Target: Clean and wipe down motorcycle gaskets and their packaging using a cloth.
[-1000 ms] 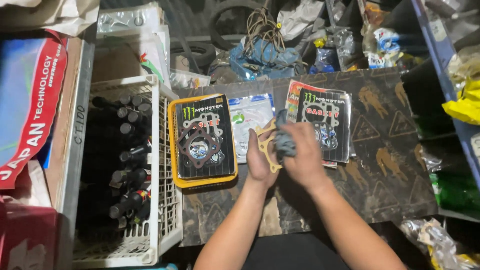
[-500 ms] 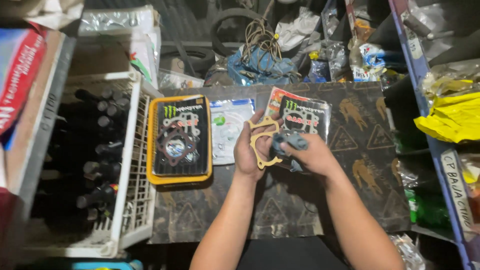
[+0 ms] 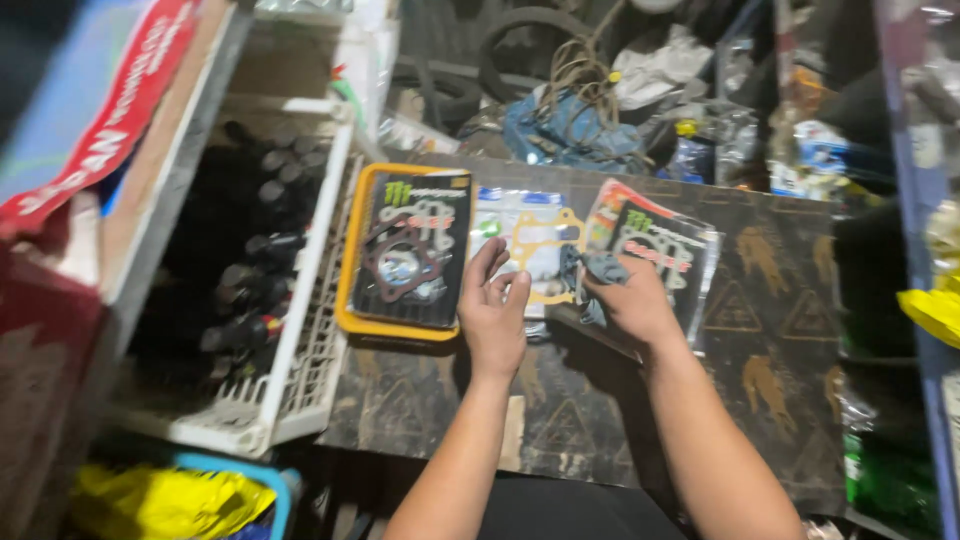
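At the middle of the dark desk (image 3: 770,330), printed with faded tan triangles and figures, both hands meet over a tan gasket (image 3: 545,262). The left hand (image 3: 495,315) lies with fingers spread and released, its fingertips touching the gasket's left edge. The right hand (image 3: 630,300) is clenched around a grey-blue rag (image 3: 592,272) pressed onto the gasket's right side.

The gasket lies on a clear, pale packet (image 3: 520,225) at 12 o'clock from the hands. At 10 o'clock from the left hand sits a black card pack (image 3: 405,250) with a green mark at its top corner and reddish gasket rings showing under film; it rests in a yellow tray (image 3: 345,270), whose rim frames it. At 1 o'clock from the right hand lies a second black pack (image 3: 665,250) with a red top edge, tilted, partly under the wrist.

At 9 o'clock stands a white slatted crate (image 3: 300,350) full of dark cylindrical parts. Farther left, at 10 o'clock, a red-and-white banner (image 3: 110,130) crosses a blue board. At 7 o'clock a yellow bag (image 3: 160,500) sits in a blue-rimmed bin. At 12 o'clock, beyond the desk, lies a blue cloth (image 3: 570,130) with coiled cord; at 3 o'clock, a yellow wrapper (image 3: 930,310) on a shelf.
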